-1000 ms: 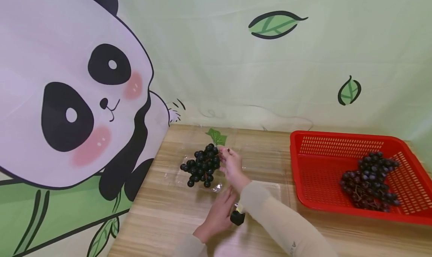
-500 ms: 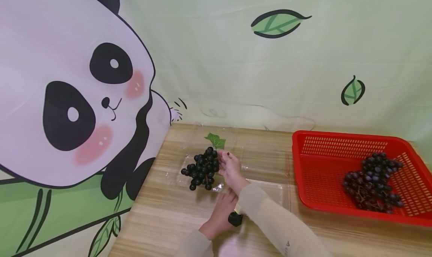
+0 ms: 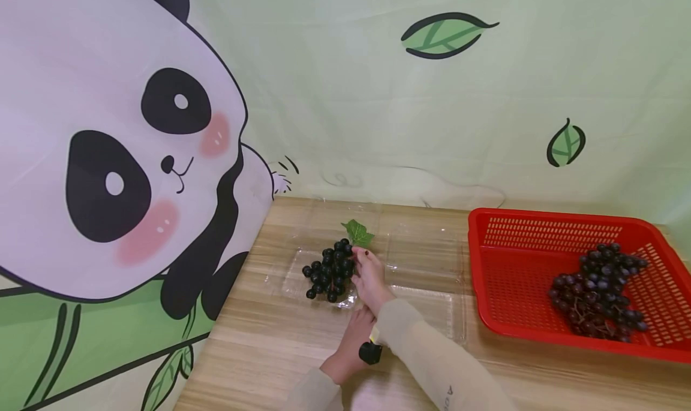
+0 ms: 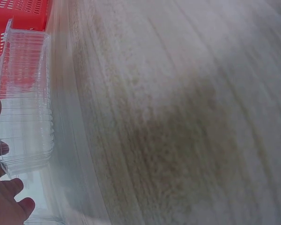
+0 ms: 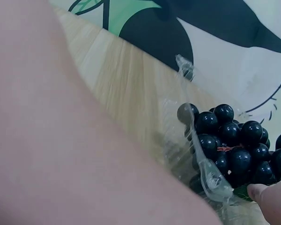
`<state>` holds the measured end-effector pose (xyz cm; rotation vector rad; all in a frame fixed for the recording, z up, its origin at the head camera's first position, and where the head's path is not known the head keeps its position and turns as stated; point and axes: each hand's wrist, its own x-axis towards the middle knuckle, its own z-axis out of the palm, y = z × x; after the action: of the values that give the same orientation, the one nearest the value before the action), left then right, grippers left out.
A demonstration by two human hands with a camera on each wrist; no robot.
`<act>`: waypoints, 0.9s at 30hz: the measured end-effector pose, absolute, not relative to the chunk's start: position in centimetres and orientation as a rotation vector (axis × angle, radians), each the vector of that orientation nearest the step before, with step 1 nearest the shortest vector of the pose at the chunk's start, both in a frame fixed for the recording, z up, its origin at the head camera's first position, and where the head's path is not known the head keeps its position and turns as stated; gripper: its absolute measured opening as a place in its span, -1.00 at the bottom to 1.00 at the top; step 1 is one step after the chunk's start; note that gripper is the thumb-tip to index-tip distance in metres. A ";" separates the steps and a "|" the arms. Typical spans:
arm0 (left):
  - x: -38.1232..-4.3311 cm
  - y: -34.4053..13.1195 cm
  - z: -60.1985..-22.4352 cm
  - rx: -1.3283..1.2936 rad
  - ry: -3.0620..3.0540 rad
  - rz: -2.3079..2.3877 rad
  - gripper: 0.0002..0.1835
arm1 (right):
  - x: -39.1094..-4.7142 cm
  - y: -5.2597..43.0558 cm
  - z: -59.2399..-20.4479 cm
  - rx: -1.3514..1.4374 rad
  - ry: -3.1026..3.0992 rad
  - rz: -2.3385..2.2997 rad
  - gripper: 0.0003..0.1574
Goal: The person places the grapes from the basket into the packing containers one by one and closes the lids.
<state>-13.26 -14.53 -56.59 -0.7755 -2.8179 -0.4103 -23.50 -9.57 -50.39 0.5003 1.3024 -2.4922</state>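
Observation:
A bunch of dark grapes [image 3: 329,273] with a green leaf [image 3: 357,233] hangs low over a clear plastic clamshell box [image 3: 294,288]. At its top, beside the leaf, my right hand [image 3: 371,277] pinches the stem. In the right wrist view the grapes [image 5: 239,150] lie behind the box's clear rim [image 5: 210,178], and the thumb shows at the lower right. My left hand [image 3: 353,342] reaches in under the right forearm, its fingers extended to the box's near right corner. In the left wrist view, the left fingers [image 4: 11,187] lie along clear plastic walls [image 4: 28,108].
A second clear plastic box [image 3: 426,306] lies right of the first. Beyond it, a red perforated basket [image 3: 518,279] holds more dark grapes [image 3: 596,291]. A small black device [image 3: 370,353] sits by the left hand. Behind the wooden table [image 3: 254,339] hangs a panda-printed cloth [image 3: 378,99].
The right hand has brought the grapes slightly lower and to the right over the box. The leaf has shifted right with them. The left hand has hardly moved.

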 end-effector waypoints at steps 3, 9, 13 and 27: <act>-13.3 -14.5 -56.6 -0.781 -2.803 -0.409 -0.55 | -23.5 -9.5 -50.6 0.480 1.336 -2.471 -0.60; -13.4 -14.3 -56.6 -0.769 -2.811 -0.445 -0.47 | -23.6 -9.3 -50.6 0.365 1.479 -2.321 -0.57; -13.4 -14.2 -56.3 -0.764 -2.807 -0.461 -0.45 | -23.8 -9.2 -50.5 0.269 1.570 -2.190 -0.55; -13.5 -14.0 -56.5 -0.746 -2.749 -0.500 -0.39 | -24.2 -9.4 -50.7 0.017 1.810 -1.887 -0.41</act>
<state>-13.48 -13.99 -56.53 -0.7457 -2.7486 -0.5001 -24.20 -9.36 -50.69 0.0170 1.8096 -1.8868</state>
